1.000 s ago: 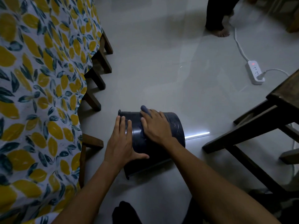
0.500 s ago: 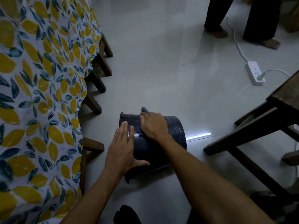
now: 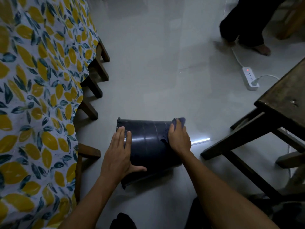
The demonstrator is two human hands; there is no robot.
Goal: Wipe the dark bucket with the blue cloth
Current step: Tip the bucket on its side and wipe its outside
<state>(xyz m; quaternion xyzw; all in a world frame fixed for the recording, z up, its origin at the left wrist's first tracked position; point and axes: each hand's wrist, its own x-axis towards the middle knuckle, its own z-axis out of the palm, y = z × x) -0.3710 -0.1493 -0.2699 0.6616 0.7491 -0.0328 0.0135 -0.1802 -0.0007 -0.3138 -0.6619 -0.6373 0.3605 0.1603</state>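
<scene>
Dark bucket (image 3: pixel 148 146) on its side on the grey tiled floor (image 3: pixel 156 63), near the floor's near edge in view, rim end pointing left, base end right; glossy wall up, faint highlight streak across it.

Left hand (image 3: pixel 118 152) flat on the rim end; fingers extended and spread over the wall, thumb hooked under the near side; bracing, nothing gripped.

Right hand (image 3: pixel 179 139) on the base end, fingers curled over the blue cloth (image 3: pixel 179 121); cloth pressed against the bucket wall, bunched edge sticking out past the fingertips at the far side and a frayed bit showing left of the palm.

Thin bright light reflection (image 3: pixel 200 140) on the floor just right of the bucket.

Left of bucket: lemon-print tablecloth (image 3: pixel 38 96) hanging over a table, dark wooden legs (image 3: pixel 92 86) poking out along its edge; nearest leg just beside the left wrist.

Right: dark wooden bench (image 3: pixel 283 100), corner and crossbars, apart from the bucket.

Far right of floor: white power strip (image 3: pixel 250 78), red indicator lit, one plug in, white cable (image 3: pixel 236 57) running off toward the top edge.

Top right corner: second person's legs in dark trousers (image 3: pixel 242 22), bare foot on floor beside the cable.

Bottom edge: dark fabric, probably wearer's own clothing; cannot tell more.
</scene>
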